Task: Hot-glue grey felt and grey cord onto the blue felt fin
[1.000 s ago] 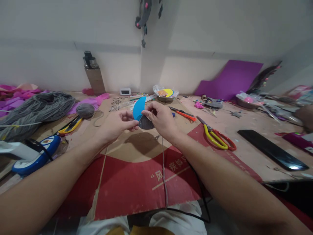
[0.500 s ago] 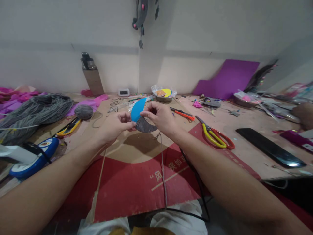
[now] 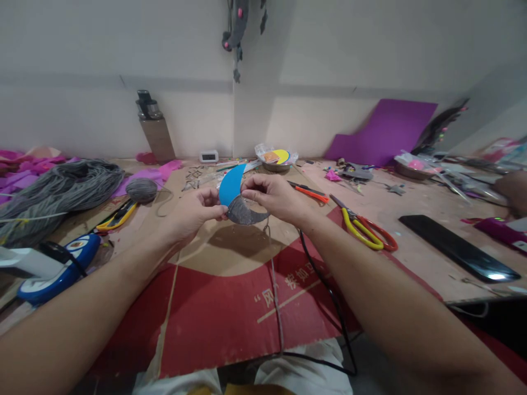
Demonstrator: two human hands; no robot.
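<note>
A blue card crescent [image 3: 230, 185] is held upright above the cardboard. Its lower part is covered by tightly wound grey yarn [image 3: 245, 213]. My left hand [image 3: 201, 211] is closed on the crescent's outer left edge, thumb in front. My right hand [image 3: 274, 198] pinches at the inner edge, where the winding meets the bare blue; the yarn between those fingertips is mostly hidden. From below the right hand a grey strand [image 3: 275, 285] hangs down toward the lap.
Red-printed cardboard [image 3: 214, 312] lies under my hands. Scissors [image 3: 362, 227], an orange craft knife [image 3: 313, 193] and a black phone-like slab [image 3: 457, 247] are on the right. A yarn ball [image 3: 141, 190], yellow cutter [image 3: 117, 215] and blue glue-gun-like tool [image 3: 84, 252] lie left. Another person's hand [image 3: 513, 192] shows far right.
The crescent has tilted slightly, so more of its grey wound part shows. My right hand has shifted a little right and down; my left hand keeps its hold.
</note>
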